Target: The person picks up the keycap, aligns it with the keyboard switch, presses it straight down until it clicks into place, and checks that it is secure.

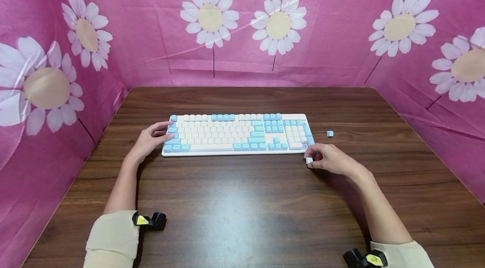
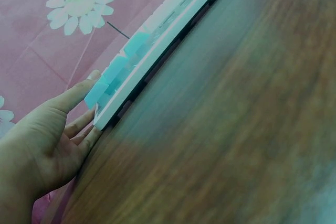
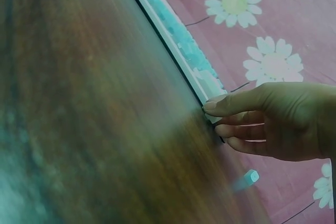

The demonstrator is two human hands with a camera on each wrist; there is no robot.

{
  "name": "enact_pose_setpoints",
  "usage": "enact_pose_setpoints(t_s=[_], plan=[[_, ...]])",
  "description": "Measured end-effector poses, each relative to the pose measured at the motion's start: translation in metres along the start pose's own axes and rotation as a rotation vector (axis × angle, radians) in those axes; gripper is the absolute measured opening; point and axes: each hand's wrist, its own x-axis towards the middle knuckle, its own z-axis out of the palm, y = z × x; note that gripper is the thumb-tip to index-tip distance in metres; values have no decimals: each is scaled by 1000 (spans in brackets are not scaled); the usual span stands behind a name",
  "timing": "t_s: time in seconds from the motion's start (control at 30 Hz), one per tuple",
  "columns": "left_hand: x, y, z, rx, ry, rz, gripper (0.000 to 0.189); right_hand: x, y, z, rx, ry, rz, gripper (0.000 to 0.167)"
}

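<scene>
A white keyboard (image 1: pixel 212 147) with white and light-blue keys lies across the table. My left hand (image 1: pixel 149 141) holds its left end. In the left wrist view the left thumb (image 2: pixel 86 85) lies by the blue end keys, while the other fingers meet the keyboard's side. By the lower right corner of the keyboard, my right hand (image 1: pixel 331 159) pinches a small white keycap (image 1: pixel 309 160) between thumb and fingertips. The right wrist view does not show this keycap clearly behind the thumb. A loose pale-blue and white keycap (image 1: pixel 330 134) sits on the table, right of the keyboard.
The brown wooden table (image 1: pixel 227 205) reaches back to a pink cloth (image 1: pixel 242 66) printed with large white daisies, which also hangs at both sides. Black wrist devices (image 1: pixel 151 221) are strapped over both beige sleeves.
</scene>
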Motion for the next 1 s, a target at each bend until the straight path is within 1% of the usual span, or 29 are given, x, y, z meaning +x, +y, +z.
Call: enact_pose_setpoints(t_s=[0.23,0.63,1.0], plan=[[1,-1,0,-6,2,-5,57,1,-1,-3,-20,12,2,14],[0,1,-1,-2,-3,7,56,3,-1,-7,-33,47,-19,15],[1,-1,0,0,-4,5,56,8,-1,-10,-12,52,-10,16]])
